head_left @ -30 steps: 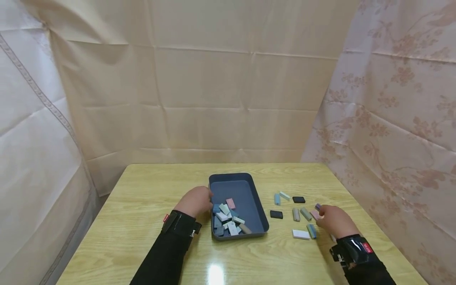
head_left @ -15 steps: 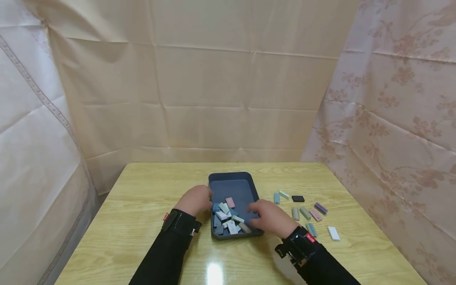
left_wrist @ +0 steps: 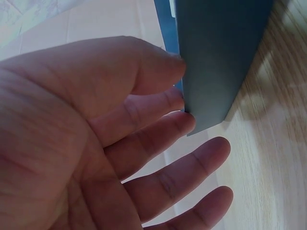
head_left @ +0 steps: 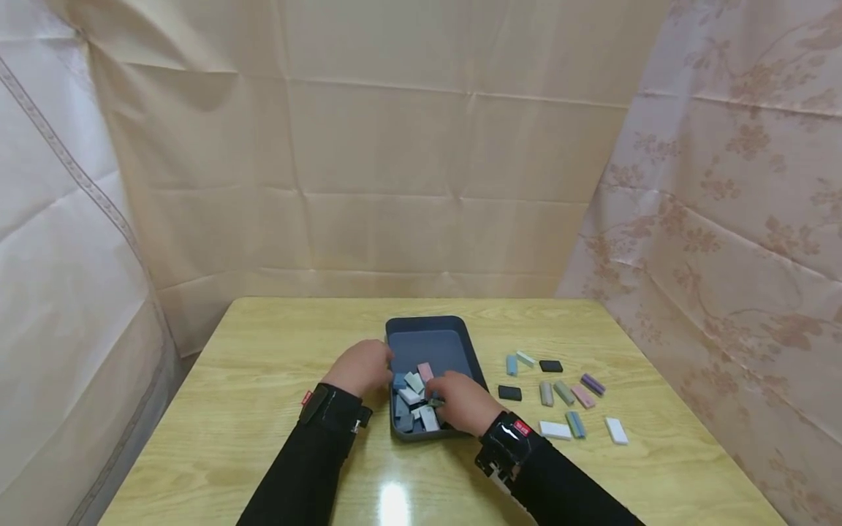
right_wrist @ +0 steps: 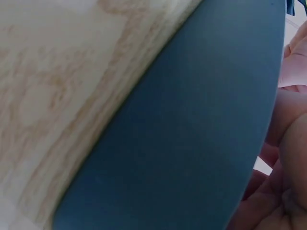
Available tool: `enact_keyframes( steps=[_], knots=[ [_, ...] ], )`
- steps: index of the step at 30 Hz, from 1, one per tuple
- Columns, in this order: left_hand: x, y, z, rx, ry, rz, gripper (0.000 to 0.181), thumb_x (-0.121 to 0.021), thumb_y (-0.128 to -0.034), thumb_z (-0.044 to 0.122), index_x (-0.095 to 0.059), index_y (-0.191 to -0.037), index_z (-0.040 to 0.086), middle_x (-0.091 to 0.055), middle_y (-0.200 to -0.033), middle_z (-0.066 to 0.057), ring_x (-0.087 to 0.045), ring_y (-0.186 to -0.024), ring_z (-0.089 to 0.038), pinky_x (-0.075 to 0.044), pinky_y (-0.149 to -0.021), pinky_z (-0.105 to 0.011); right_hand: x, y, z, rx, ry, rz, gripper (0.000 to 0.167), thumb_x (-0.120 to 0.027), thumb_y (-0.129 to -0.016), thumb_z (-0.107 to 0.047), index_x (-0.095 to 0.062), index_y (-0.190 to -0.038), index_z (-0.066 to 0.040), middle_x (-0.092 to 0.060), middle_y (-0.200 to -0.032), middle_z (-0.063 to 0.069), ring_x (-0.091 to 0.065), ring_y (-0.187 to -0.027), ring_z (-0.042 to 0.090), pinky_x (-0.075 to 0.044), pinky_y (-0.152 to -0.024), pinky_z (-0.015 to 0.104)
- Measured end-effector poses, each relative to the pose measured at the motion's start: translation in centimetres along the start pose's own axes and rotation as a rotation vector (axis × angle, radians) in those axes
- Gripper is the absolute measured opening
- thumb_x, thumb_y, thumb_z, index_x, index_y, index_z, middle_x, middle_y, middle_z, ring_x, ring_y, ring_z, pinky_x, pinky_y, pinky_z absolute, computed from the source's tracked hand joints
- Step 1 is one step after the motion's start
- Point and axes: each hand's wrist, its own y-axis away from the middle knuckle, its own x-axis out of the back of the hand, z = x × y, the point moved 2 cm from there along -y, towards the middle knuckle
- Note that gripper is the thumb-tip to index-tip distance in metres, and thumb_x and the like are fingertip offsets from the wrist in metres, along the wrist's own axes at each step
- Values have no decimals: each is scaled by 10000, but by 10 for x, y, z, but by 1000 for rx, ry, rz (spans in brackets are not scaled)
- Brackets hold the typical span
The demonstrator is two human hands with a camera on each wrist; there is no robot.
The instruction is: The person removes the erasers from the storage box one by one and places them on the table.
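The dark blue-grey tray holds a jumble of small blocks in its near part: blue, white, pale green and a pink block. My left hand pinches the tray's left rim; in the left wrist view, the hand has thumb and two fingertips at the edge of the tray wall, other fingers loosely bent outside. Over the pile, my right hand has its fingertips on a small greenish block. The tray wall hides its fingertips in the right wrist view, where part of the hand shows.
Right of the tray, several blocks lie apart on the wooden table: black blocks, a white block, a purple block, a pink block and others. Beige cloth hangs behind the table, patterned cloth on the right.
My right hand has moved left from the loose blocks at the right, over the tray's right rim, to the pile inside. The left hand keeps its place at the left rim.
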Motion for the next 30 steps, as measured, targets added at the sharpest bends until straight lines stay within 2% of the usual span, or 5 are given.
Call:
enact_keyframes(
  steps=[6,11,19,24,30],
  knots=[
    [0,1,1,3,1,-2,116,-751,-914,111,-815,-1009,92,-712,-884,2,-588,-750,-190,-505,-722,-362,0,1,-2,1,6,20,222,-766,-899,-37,-781,-1068,-181,-658,-942,-38,-532,-821,103,-475,-739,285],
    [-1,4,1,16,15,-9,160,-753,-920,113,-819,-1060,74,-741,-939,-15,-603,-775,-196,-535,-756,-375,15,14,1,-8,-70,92,223,-714,-917,-22,-789,-1095,-134,-633,-913,-34,-533,-787,125,-468,-689,295],
    [2,-1,1,12,0,1,188,-750,-911,112,-826,-1079,73,-760,-981,-20,-610,-794,-192,-554,-794,-390,61,55,38,-191,-144,282,175,-698,-973,-32,-762,-1111,-120,-636,-933,24,-540,-787,156,-474,-707,330],
    [3,1,1,13,-3,5,208,-746,-907,101,-823,-1096,62,-766,-994,-30,-607,-792,-194,-554,-796,-391,66,74,68,-250,-140,261,150,-687,-1000,-51,-730,-1125,-123,-614,-848,15,-504,-697,157,-430,-666,329],
    [1,3,3,12,5,0,254,-751,-913,107,-813,-1151,46,-792,-1121,-70,-635,-851,-189,-592,-908,-442,44,78,83,-224,-30,213,149,-752,-919,12,-773,-1019,-98,-671,-823,8,-562,-720,142,-493,-676,352]
  ],
)
